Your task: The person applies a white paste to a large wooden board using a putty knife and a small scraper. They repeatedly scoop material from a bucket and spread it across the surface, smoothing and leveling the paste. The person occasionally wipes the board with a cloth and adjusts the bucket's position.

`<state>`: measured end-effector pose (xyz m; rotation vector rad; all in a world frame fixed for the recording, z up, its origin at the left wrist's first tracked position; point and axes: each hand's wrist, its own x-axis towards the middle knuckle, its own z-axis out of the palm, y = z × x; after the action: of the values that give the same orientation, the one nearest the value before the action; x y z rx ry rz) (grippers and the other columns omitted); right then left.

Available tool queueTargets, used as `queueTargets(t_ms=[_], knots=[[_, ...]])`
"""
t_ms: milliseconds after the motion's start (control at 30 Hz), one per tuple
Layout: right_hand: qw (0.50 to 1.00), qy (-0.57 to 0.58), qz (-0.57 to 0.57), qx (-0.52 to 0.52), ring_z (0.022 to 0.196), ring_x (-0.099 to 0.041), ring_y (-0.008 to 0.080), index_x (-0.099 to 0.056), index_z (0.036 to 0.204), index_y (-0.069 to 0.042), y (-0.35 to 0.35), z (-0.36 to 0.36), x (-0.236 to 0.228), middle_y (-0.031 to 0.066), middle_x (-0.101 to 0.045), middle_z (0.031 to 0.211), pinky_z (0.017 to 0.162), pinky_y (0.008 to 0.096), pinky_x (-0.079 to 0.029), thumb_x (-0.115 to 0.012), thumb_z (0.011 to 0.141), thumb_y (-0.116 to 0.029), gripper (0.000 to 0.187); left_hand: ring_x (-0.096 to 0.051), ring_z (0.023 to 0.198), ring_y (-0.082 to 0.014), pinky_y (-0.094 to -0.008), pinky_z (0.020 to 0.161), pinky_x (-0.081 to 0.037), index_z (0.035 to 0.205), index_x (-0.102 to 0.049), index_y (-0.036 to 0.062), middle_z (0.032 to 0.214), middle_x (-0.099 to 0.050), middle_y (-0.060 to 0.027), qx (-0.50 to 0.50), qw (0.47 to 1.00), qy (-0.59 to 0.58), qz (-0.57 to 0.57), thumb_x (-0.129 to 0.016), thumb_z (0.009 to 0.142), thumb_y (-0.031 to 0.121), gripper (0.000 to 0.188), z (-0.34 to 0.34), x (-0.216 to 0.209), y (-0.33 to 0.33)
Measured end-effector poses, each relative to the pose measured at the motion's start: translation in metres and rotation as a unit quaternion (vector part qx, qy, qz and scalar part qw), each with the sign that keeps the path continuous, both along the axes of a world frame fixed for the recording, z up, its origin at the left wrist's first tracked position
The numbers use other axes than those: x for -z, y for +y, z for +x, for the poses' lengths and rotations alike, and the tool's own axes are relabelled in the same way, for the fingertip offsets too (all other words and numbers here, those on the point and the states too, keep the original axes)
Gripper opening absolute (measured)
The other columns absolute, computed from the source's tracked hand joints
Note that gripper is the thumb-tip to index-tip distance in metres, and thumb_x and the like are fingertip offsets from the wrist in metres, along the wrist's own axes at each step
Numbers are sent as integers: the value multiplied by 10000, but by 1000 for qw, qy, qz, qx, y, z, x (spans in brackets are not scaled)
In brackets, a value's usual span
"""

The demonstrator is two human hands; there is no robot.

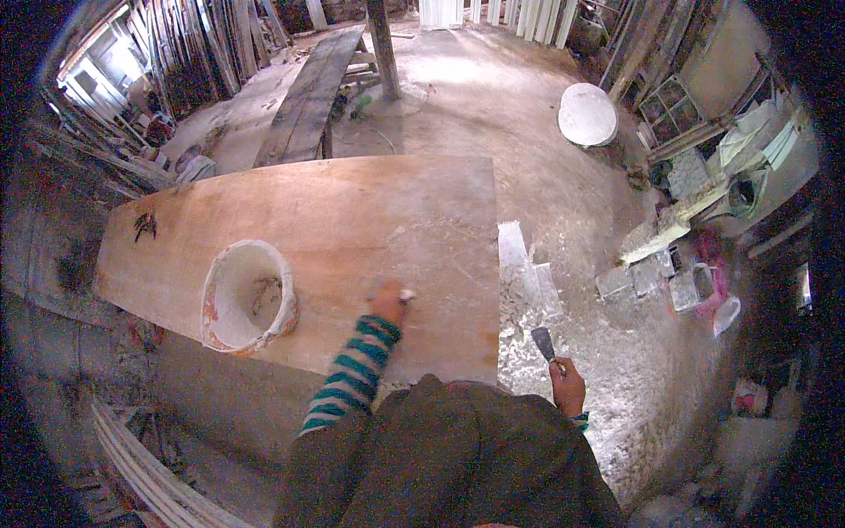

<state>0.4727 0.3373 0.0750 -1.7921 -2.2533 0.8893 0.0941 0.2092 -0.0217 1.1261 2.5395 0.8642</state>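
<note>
Left hand [387,304] presses a small white piece onto the board [308,238]; right hand [568,385], grip closed, holds a scraper [544,341].

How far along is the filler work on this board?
Done: the right part of the wooden board looks whitish, as if already coated. In hand: the left hand presses a small pale piece on the board, while the right hand holds a putty knife off its edge. Left: the bare brown stretch around the white bucket seems untreated.
</note>
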Motion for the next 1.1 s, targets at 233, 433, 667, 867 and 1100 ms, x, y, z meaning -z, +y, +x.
queueTargets(t_ms=[233, 433, 667, 867, 1100], knots=[[1000, -19, 22, -11, 687, -602, 352, -572, 997, -141, 9, 4, 4, 164, -622, 744, 589, 424, -454, -512, 849, -370, 280, -557, 786, -246, -372, 717, -447, 985, -527, 61, 838, -583, -112, 147, 922, -297, 198, -556, 803, 161, 209, 130, -26, 112], [999, -15, -14, 25, 710, -602, 368, -572, 1000, -150, 9, -1, -5, 174, -623, 763, 604, 450, -458, -507, 853, -363, 267, -489, 732, -130, -234, 656, -403, 933, -549, 43, 808, -541, -18, 41, 929, -156, 334, -465, 830, 118, 152, -1, 12, 64], [999, 0, 38, 0, 661, -595, 337, -579, 1000, -121, 9, 4, 15, 160, -608, 707, 555, 406, -431, -538, 835, -367, 299, -527, 710, -222, -352, 635, -450, 917, -523, 47, 777, -549, -80, -56, 984, 120, 118, -560, 756, 99, 173, -74, 0, 4], [999, -17, -13, 34, 669, -599, 343, -581, 1007, -128, 16, -5, -1, 175, -612, 727, 561, 404, -436, -536, 833, -355, 289, -539, 880, -368, -412, 746, -449, 926, -515, 24, 931, -551, -187, 196, 968, -101, 119, -599, 702, 54, 241, 96, -10, 119], [999, 0, 10, 40, 674, -600, 342, -580, 1005, -127, 21, -3, 4, 178, -614, 735, 570, 399, -442, -540, 828, -342, 282, -564, 920, -270, -335, 809, -437, 1056, -520, 16, 970, -588, -128, 98, 933, -81, 336, -454, 834, 49, 234, 50, -21, 112]])
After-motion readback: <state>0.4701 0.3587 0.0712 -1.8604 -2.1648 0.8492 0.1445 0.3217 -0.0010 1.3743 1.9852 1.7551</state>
